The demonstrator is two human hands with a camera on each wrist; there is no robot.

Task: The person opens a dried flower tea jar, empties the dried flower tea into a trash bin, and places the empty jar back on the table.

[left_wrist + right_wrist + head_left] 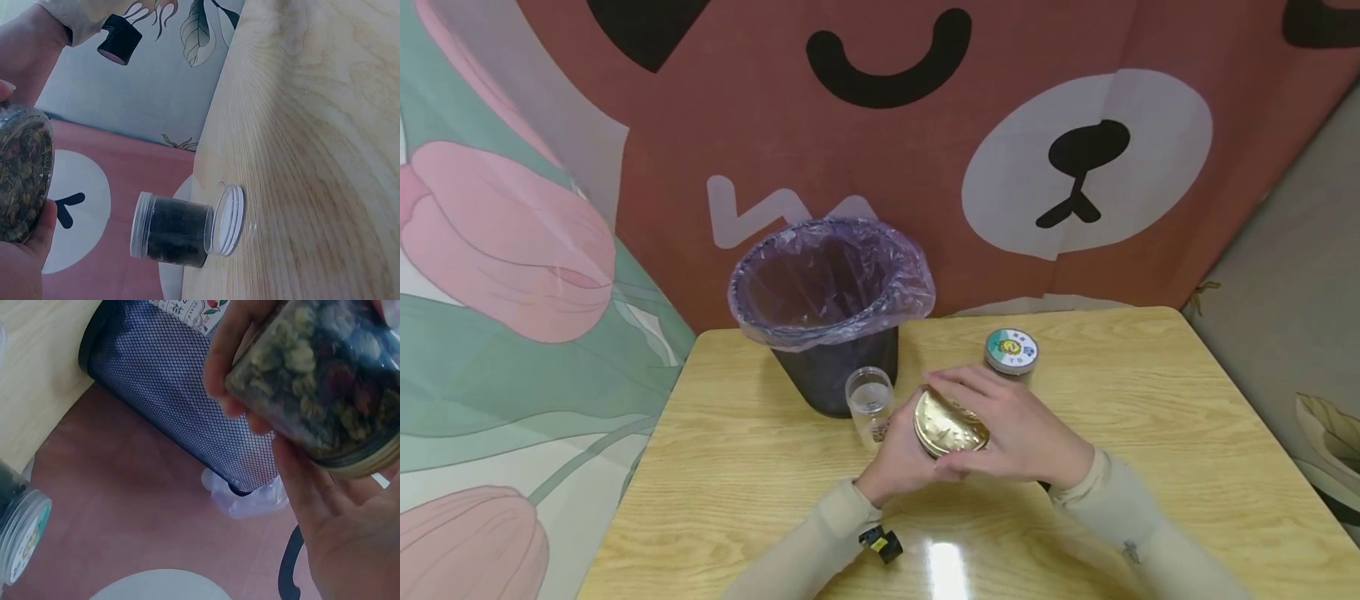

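Observation:
A clear jar (325, 381) of dried flowers and leaves is held up between both hands. Its gold top (951, 425) faces the head camera, partly covered by fingers. My left hand (904, 462) wraps around the jar's side from the left. My right hand (1018, 425) grips it around the gold rim, fingers at the far edge and thumb at the near edge. In the left wrist view, the dried leaves (25, 175) show through the jar's end. A clear round lid (230, 220) is on the table beside a jar with dark contents (175, 231).
A dark mesh bin (842, 375) with a purple liner (913, 287) stands at the back left of the table (737, 492). Before it is a clear container (870, 396). The dark jar's printed green-and-white lid (1011, 347) shows behind my right hand.

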